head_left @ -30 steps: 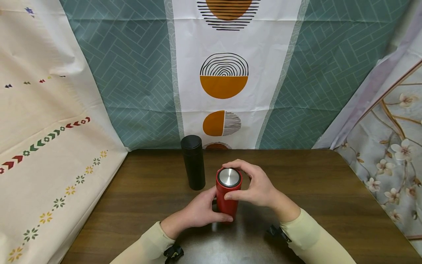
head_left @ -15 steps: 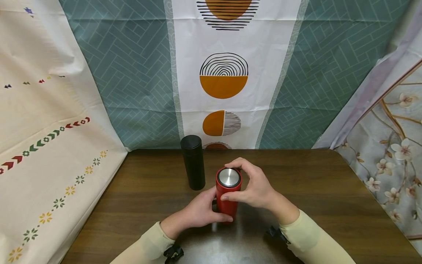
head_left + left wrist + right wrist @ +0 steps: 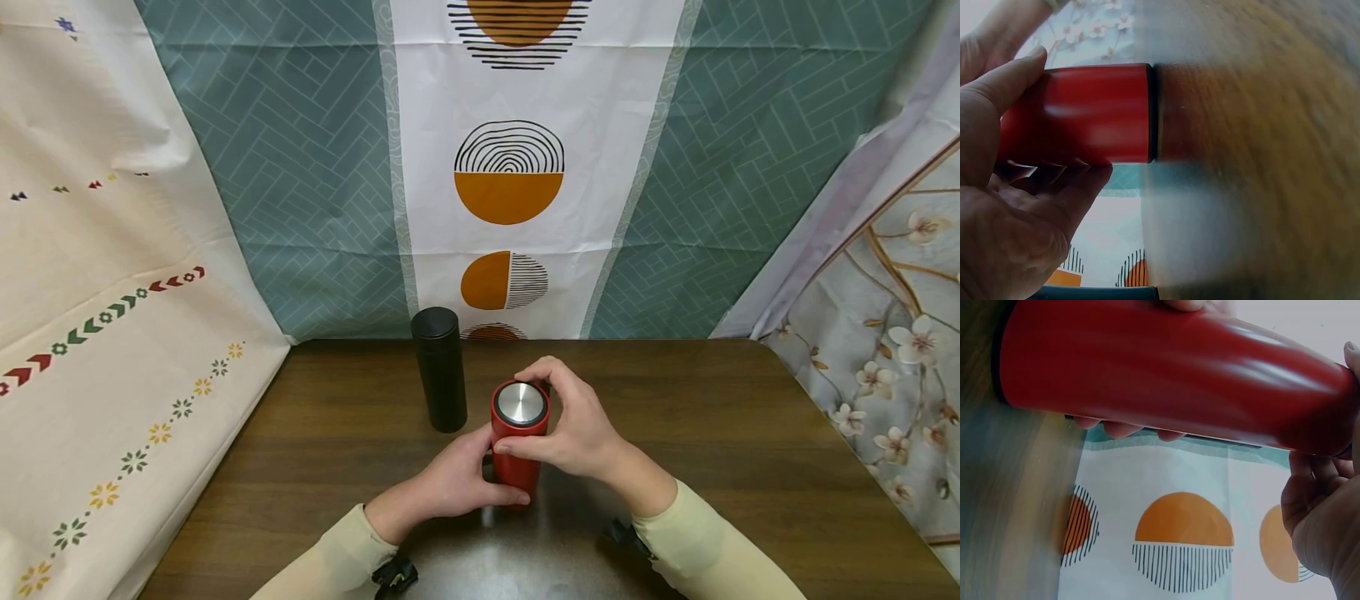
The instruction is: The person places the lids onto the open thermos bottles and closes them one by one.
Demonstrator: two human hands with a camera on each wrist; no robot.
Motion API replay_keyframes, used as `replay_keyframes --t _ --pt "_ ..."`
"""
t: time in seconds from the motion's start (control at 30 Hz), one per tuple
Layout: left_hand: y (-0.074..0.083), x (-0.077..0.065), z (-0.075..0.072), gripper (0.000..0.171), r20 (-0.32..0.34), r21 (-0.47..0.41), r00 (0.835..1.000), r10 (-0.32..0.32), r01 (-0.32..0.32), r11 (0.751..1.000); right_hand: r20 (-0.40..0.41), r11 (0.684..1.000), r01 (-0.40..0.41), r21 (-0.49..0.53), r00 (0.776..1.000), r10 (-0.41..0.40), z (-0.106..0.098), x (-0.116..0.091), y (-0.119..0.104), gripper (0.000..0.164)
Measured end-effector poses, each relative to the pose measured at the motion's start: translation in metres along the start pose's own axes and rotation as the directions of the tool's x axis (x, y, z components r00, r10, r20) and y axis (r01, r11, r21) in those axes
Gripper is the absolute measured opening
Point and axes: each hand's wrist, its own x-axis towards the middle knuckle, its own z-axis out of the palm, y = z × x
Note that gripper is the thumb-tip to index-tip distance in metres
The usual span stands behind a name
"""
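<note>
A red thermos (image 3: pixel 519 473) with a silver top (image 3: pixel 521 404) ringed in black stands upright on the wooden table, its dark base at the tabletop in the left wrist view. Low on its body, my left hand (image 3: pixel 448 482) grips it, thumb in front and fingers wrapped round the far side. My right hand (image 3: pixel 576 427) holds the upper end from the right. Its thumb lies across the front below the rim, and its fingers curve round the back. In the right wrist view, the right fingers (image 3: pixel 1317 472) show beneath the upper end of the thermos.
A black thermos-like cylinder (image 3: pixel 441 371) stands upright behind and left of the red one. The brown wooden table (image 3: pixel 720 433) runs back to a teal and white patterned cloth (image 3: pixel 315 167). Printed cloths hang along the left and right sides.
My right hand has turned a little about the top: its thumb has slid left across the front and its fingers right along the back. The left hand and thermos have stayed in place.
</note>
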Motion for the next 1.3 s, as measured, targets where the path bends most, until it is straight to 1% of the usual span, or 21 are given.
replay_keyframes --t 0.13,0.23,0.33,0.43,0.53,0.63,0.73,0.87,1.17,1.3 --pt "0.000 0.000 0.000 0.076 -0.001 0.005 1.000 0.004 -0.004 1.000 0.037 1.000 -0.006 0.014 0.999 0.005 -0.001 0.000 0.000 0.078" --pt "0.000 0.000 0.000 0.073 0.000 0.004 1.000 0.001 -0.001 1.000 0.102 0.997 -0.012 0.072 0.995 0.004 -0.002 0.001 0.002 0.081" --pt "0.000 -0.001 0.000 0.071 0.004 -0.003 1.000 -0.007 0.007 1.000 0.176 0.989 -0.021 0.150 0.984 -0.006 -0.004 0.000 0.006 0.085" --pt "0.000 -0.001 -0.001 0.071 0.009 -0.011 1.000 -0.014 0.014 1.000 0.227 0.969 -0.009 0.249 0.973 -0.049 -0.005 0.000 0.011 0.087" --pt "-0.001 -0.001 -0.001 0.072 0.010 -0.012 1.000 -0.020 0.020 1.000 0.250 0.934 0.004 0.356 0.963 -0.100 -0.007 0.001 0.014 0.087" --pt "-0.002 -0.001 -0.001 0.072 0.013 -0.015 1.000 -0.026 0.026 1.000 0.265 0.908 0.011 0.418 0.955 -0.134 -0.009 0.003 0.014 0.087" --pt "-0.002 -0.001 -0.001 0.071 0.017 -0.020 0.999 -0.027 0.027 0.999 0.273 0.903 0.013 0.430 0.951 -0.143 -0.010 0.004 0.014 0.087" --pt "-0.001 -0.002 -0.001 0.070 0.018 -0.019 0.999 -0.033 0.033 0.999 0.271 0.909 0.016 0.417 0.952 -0.141 -0.011 0.004 0.014 0.085" --pt "-0.001 -0.001 -0.001 0.069 0.013 -0.024 0.999 -0.039 0.039 0.999 0.274 0.922 -0.047 0.384 0.960 -0.065 -0.013 0.002 0.013 0.079" --pt "0.000 -0.001 -0.001 0.069 0.011 -0.028 0.999 -0.040 0.040 0.999 0.260 0.932 -0.046 0.358 0.964 -0.052 -0.013 0.002 0.013 0.078"
